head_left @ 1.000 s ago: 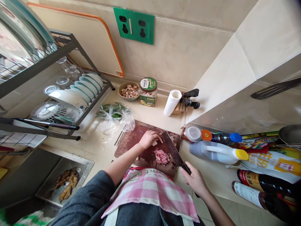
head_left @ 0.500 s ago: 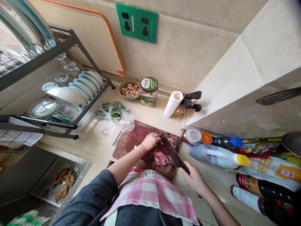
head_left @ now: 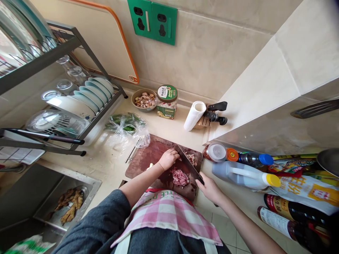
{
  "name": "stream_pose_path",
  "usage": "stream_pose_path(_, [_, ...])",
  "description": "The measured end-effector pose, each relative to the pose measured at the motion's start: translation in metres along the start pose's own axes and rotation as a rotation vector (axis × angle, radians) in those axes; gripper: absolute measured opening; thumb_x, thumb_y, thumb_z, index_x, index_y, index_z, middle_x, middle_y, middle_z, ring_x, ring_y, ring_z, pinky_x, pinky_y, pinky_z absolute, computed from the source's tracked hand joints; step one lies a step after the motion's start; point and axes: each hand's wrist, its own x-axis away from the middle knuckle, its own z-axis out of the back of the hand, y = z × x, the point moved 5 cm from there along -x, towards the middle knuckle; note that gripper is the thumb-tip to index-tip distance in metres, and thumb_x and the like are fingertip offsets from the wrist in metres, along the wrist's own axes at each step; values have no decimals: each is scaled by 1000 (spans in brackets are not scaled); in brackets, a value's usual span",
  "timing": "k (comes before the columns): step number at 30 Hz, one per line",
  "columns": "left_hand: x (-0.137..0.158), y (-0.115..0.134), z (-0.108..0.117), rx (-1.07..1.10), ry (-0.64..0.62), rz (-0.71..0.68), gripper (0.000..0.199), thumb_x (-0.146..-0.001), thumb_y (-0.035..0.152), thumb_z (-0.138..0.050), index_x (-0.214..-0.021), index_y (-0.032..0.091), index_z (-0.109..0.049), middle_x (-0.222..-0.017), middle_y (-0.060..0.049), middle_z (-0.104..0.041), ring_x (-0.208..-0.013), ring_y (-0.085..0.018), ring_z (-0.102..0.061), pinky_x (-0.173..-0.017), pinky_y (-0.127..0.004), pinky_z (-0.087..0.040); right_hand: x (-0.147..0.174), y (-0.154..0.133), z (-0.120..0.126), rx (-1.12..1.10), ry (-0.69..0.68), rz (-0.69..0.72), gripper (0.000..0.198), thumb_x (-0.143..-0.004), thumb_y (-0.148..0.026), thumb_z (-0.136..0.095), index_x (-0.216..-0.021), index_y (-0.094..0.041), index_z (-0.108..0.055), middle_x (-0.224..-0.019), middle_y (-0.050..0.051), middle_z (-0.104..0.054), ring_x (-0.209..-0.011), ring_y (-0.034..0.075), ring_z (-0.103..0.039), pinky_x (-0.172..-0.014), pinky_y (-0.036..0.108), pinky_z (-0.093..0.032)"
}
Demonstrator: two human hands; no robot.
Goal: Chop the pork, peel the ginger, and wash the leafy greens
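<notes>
A reddish-brown cutting board (head_left: 143, 158) lies on the counter in front of me. My right hand (head_left: 209, 187) grips the handle of a kitchen knife (head_left: 188, 163), its long dark blade slanting across the board. Close against the blade's left side, my left hand (head_left: 169, 159) has its fingers curled down; what they press on is hidden. A pile of chopped raw meat (head_left: 180, 177) sits just below that hand. Beyond the blade lie more meat pieces (head_left: 191, 158). A small pale piece (head_left: 151, 165) shows beside my left forearm.
Behind the board stand a bagged green vegetable (head_left: 128, 127), a bowl of garlic (head_left: 144, 100), a plastic jar (head_left: 166, 102), a paper roll (head_left: 194, 116) and a knife block (head_left: 205, 121). Several bottles and a jug (head_left: 238, 174) line the right. A dish rack (head_left: 92, 123) and sink (head_left: 91, 187) are left.
My right hand and the knife have shifted left and slightly away from me. More of the meat beyond the blade shows. My left hand stays nearly in place, fingers still curled.
</notes>
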Motion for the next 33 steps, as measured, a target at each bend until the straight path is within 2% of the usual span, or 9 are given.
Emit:
stream_pose_path(4, [3,-3,1,6,5,6,21,-81,13,-49,-92,18,-67,-87,-7,-63,-86,-20,-54,-84,-33,-43,-11,-6,-8,-43,19,9,26,-87,-35,-36,-99,-17,-51,-86,8,-65,-78,18,-61,-69,27,-43])
stream_pose_path(9, [3,1,0,-32,27,-4,19,-82,14,-50,-86,17,-67,-83,-7,-63,-87,-20,-54,-87,-34,-42,5,5,-12,-20,8,-52,28,-88,-36,-36,-103,-16,-51,-91,10,-66,-84,20,-62,-72,28,-43])
stream_pose_path(15, [4,3,1,17,51,-20,17,-82,17,-53,-85,19,-69,-83,-5,-66,-87,-19,-56,-86,-32,-43,-28,-28,-12,51,63,-44,27,-88,-32,-38,-108,-17,-49,-94,11,-67,-87,21,-63,-71,27,-42])
stream_pose_path(17, [7,3,3,30,55,-5,16,-82,18,-53,-86,19,-69,-84,-5,-67,-87,-18,-57,-85,-31,-43,-32,-31,-11,60,69,-45,27,-88,-32,-40,-107,-17,-49,-93,11,-67,-86,21,-64,-71,26,-42])
stream_pose_path(22, [20,-1,8,51,82,123,20,-87,23,-49,-83,18,-68,-82,-6,-68,-82,-18,-60,-80,-31,-44,-5,0,-15,53,80,-49,30,-88,-36,-37,-104,-16,-53,-90,11,-67,-88,22,-63,-72,28,-43])
stream_pose_path(26, [22,-1,10,34,55,200,17,-85,22,-52,-80,17,-68,-81,-6,-67,-82,-19,-60,-80,-32,-43,11,22,-20,16,103,-65,40,-88,-42,-34,-110,-14,-52,-100,14,-66,-94,24,-62,-76,31,-44])
stream_pose_path(29, [16,2,12,28,44,211,17,-85,21,-52,-77,17,-67,-79,-6,-66,-81,-19,-59,-79,-32,-43,15,24,-20,5,131,-86,43,-87,-44,-35,-111,-14,-53,-100,14,-66,-91,24,-63,-74,31,-44])
stream_pose_path(33, [10,10,15,70,77,151,21,-87,22,-47,-82,19,-67,-84,-6,-66,-88,-19,-57,-81,-33,-41,24,16,-12,42,162,-69,36,-86,-43,-36,-100,-18,-57,-80,8,-68,-73,22,-64,-61,27,-42])
